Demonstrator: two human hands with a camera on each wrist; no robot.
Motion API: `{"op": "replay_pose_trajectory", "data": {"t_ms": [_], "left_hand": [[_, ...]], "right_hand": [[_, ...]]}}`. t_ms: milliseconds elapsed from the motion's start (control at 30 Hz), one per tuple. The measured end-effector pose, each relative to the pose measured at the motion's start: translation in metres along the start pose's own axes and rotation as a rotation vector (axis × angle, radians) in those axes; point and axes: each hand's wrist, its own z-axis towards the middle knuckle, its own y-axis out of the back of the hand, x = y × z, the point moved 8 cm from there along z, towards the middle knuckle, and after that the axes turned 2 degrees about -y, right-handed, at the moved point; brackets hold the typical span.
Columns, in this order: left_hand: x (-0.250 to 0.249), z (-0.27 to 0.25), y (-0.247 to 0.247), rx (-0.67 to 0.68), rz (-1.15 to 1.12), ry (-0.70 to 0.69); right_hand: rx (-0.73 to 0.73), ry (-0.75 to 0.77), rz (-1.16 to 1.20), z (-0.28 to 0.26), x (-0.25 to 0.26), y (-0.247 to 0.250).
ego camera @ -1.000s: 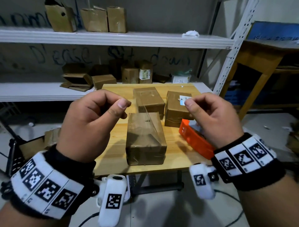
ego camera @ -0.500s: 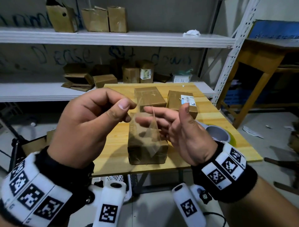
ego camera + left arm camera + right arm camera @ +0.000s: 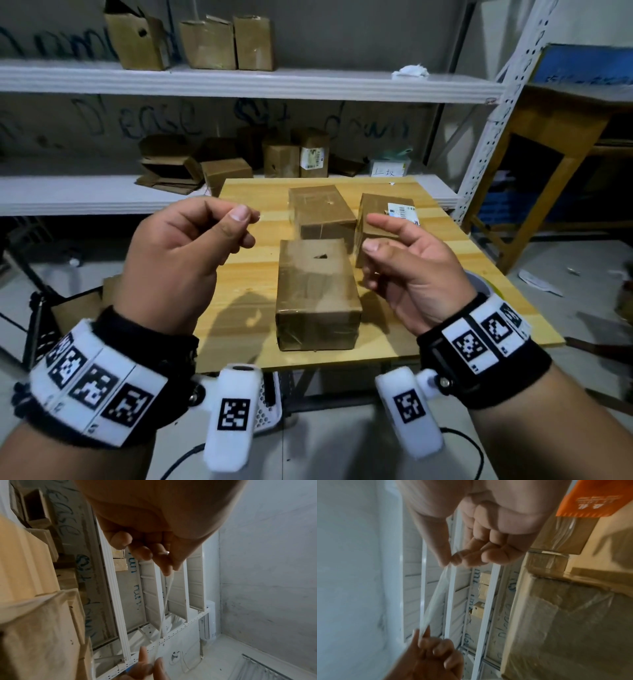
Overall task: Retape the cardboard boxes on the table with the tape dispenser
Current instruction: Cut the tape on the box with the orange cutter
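Observation:
A strip of clear tape (image 3: 433, 599) stretches in the air between my two hands, above the table. My left hand (image 3: 248, 219) pinches one end between thumb and forefinger. My right hand (image 3: 371, 231) pinches the other end, as the right wrist view shows. The same tape strip (image 3: 165, 601) runs from my left fingers down to my right fingertips. Under the hands stand three brown cardboard boxes: a near box (image 3: 317, 294), a far box (image 3: 320, 209) and a labelled box (image 3: 383, 212) at the right. The orange tape dispenser (image 3: 590, 497) lies behind my right hand, hidden in the head view.
The boxes stand on a small wooden table (image 3: 250, 274). White metal shelves (image 3: 239, 82) behind it hold several more cardboard boxes. A round grey roll (image 3: 479, 281) peeks out at the table's right edge. A wooden stand (image 3: 555, 137) is to the right.
Half a second ago my right hand was close beside the left, its fingers on the tape. It has since moved right, and the strip is drawn out between the hands.

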Motion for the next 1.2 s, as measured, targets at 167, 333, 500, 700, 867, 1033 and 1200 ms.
{"op": "replay_pose_trajectory", "data": {"t_ms": [167, 333, 500, 700, 867, 1033, 1200], "left_hand": [[0.018, 0.002, 0.000, -0.050, 0.123, 0.097], [0.035, 0.004, 0.000, -0.080, 0.212, 0.219], [0.051, 0.008, -0.002, -0.046, 0.313, 0.282], [0.073, 0.016, -0.005, 0.002, 0.281, 0.405], [0.084, 0.023, -0.005, -0.013, 0.217, 0.449], [0.094, 0.020, -0.006, -0.015, 0.224, 0.450], [0.105, 0.018, -0.009, -0.003, 0.207, 0.479]], "right_hand": [[-0.153, -0.030, -0.004, 0.012, -0.004, 0.018], [-0.231, -0.008, -0.076, 0.025, -0.001, 0.027], [-0.281, -0.006, -0.145, 0.039, -0.003, 0.032], [-0.313, -0.074, -0.137, 0.054, -0.013, 0.038], [-0.321, -0.183, -0.077, 0.061, -0.023, 0.043], [-0.335, -0.203, -0.102, 0.065, -0.030, 0.049], [-0.361, -0.216, -0.103, 0.066, -0.031, 0.050]]}}
